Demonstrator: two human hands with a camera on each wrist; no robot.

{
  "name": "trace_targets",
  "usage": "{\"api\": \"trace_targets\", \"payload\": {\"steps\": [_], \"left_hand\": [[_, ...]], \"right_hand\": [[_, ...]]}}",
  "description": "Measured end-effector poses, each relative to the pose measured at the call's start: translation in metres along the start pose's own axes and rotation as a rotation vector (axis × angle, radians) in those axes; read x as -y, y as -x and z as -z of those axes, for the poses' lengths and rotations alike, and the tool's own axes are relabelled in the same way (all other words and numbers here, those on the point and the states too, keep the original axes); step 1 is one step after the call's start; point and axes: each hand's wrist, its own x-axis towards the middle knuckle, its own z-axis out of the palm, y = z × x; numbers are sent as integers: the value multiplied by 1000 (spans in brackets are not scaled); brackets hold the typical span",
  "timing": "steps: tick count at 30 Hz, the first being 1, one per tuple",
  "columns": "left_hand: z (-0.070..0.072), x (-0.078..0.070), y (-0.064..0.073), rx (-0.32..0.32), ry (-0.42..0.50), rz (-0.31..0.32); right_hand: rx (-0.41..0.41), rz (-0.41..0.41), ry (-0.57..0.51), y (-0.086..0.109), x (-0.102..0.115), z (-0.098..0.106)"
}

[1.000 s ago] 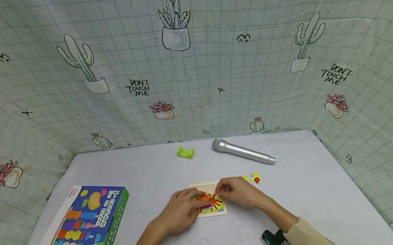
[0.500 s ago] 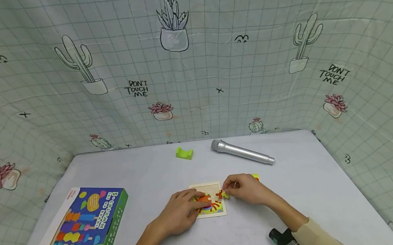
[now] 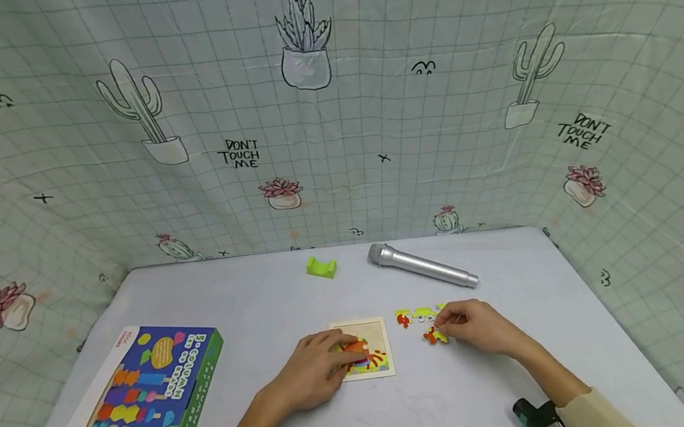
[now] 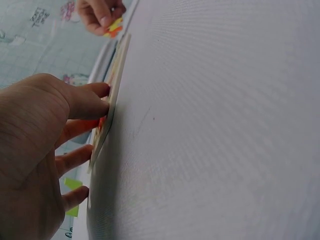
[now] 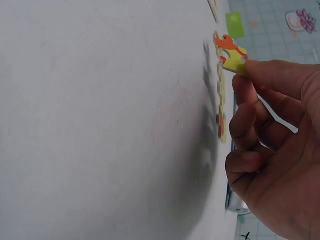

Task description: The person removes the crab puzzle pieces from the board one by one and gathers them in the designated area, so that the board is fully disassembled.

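At far left, a boxed set (image 3: 137, 402) lies on the surface (image 3: 250, 303). The left hand (image 3: 310, 372) rests over the left side of the puzzle tray (image 3: 362, 328), fingers extended and grasping nothing, apparently steadying it. A green block (image 3: 322, 268) sits behind. Inside the tray, the assembled section (image 3: 373, 364) covers the near portion; the far strip and upper right corner show bare backing. Coverage under the fingers cannot be verified. Right of the tray, loose pieces (image 3: 421, 313) lie unplaced, partly hidden; a silver microphone (image 3: 423, 265) lies beyond. The right hand (image 3: 479, 326) pinches one puzzle piece (image 3: 435, 336), tilted and clear of the tray. Assessment: partly complete; held and loose pieces outstanding.
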Motion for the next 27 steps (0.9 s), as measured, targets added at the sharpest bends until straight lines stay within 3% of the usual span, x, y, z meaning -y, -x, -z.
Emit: {"api": "trace_targets", "payload": {"steps": [11,27], "left_hand": [[1,0,0,7,-4,3],[-1,1,0,18,-13,5]], "right_hand": [[-27,-74,-43,4,-22,12],[-47,-69,9,-3,-28,14]]}}
